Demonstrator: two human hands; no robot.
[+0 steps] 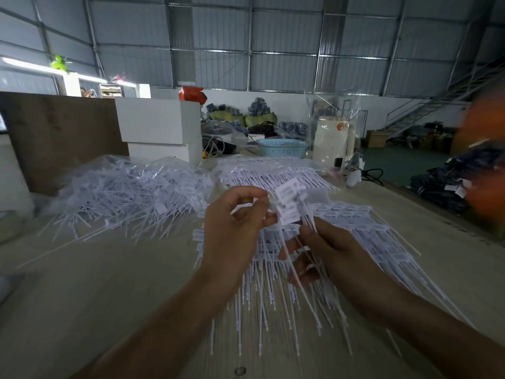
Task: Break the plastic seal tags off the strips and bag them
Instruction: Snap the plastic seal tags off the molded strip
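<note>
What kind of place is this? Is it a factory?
Probably a warehouse or small packing workshop. The walls and roof are corrugated metal sheets, a metal staircase climbs at the right, and the worktable is heaped with white plastic seal tags that both hands are sorting.

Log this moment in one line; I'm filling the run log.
left hand: pinches strip | right hand: grips white plastic seal tags | stage: breaking off

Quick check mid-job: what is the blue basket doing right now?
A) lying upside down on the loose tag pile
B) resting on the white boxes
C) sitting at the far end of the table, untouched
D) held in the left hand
C: the blue basket sits upright at the table's far end, while both hands, left hand and right hand, hold tags nearer the camera.
</note>
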